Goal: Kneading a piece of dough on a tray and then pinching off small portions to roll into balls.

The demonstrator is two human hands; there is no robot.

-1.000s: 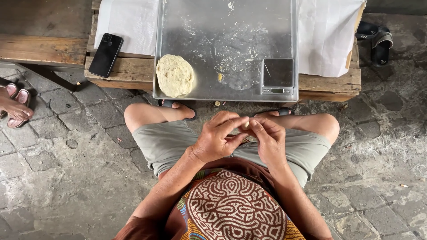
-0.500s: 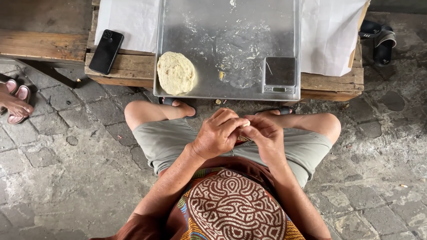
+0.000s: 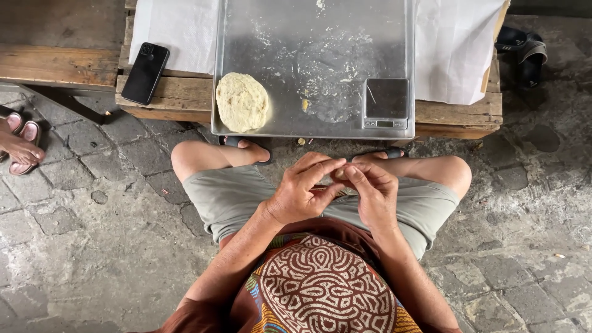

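Both my hands, left hand (image 3: 302,194) and right hand (image 3: 373,197), pinch a small dough bit (image 3: 339,174) with narrow fingers over my lap at 6 o'clock of the worktop (image 3: 160,98); loose grip could drop it onto the stone floor (image 3: 92,246).

**One head-worn camera looking straight down**

A single view is coming from the person's head, facing steeply downward over the lap; the left hand (image 3: 300,192) and right hand (image 3: 372,194) are sitting near frame centre, fairly close; the metal tray (image 3: 320,61) on the wooden bench (image 3: 68,65) is filling the top edge, farther off; the cobbled floor (image 3: 92,246) is spreading on both sides; no second view is overlapping it.
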